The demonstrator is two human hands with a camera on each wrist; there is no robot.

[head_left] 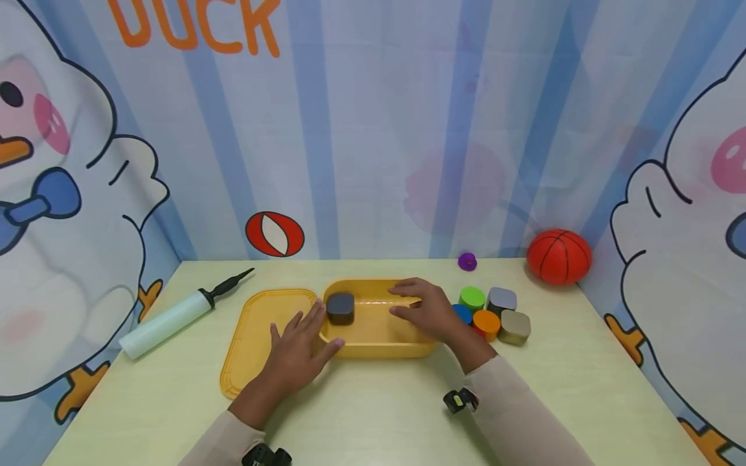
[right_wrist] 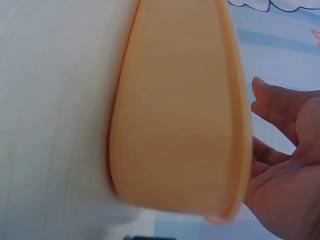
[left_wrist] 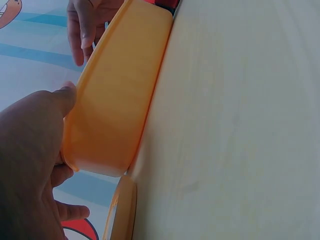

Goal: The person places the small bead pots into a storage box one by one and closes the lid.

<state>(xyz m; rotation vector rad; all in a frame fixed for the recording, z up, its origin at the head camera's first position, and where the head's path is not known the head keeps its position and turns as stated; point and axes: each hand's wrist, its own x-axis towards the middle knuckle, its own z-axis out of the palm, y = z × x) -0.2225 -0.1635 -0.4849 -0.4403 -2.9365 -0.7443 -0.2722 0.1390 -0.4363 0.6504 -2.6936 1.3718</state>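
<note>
At the middle of the table (head_left: 373,404), the yellow box (head_left: 384,350) sits with its open side up, and the dark block (head_left: 340,309) rests inside it at the left end. The left hand (head_left: 300,353) is at that same end, its fingers spread and its thumb held apart from them, with the thumb at the box's near rim (in the left wrist view the thumb tip overlaps the edge, though I cannot tell how firmly it presses). The right hand (head_left: 428,310) is over the other end of the box, fingers bent a little and thumb apart, leaving a gap between them. The yellow lid (head_left: 250,349) lies flat just beside the box, partly behind the left hand. Farther left, the pump (head_left: 169,321) lies slantwise, its black nozzle pointing toward the backdrop (head_left: 379,129). Right of the box is a cluster: a green block (head_left: 472,297), a grey block (head_left: 502,298), a tan block (head_left: 515,327), an orange block (head_left: 486,323), and blue and red ones partly hidden by the right arm. Behind them are a small purple piece (head_left: 467,261) and, near the corner, the red ball (head_left: 559,256).
</note>
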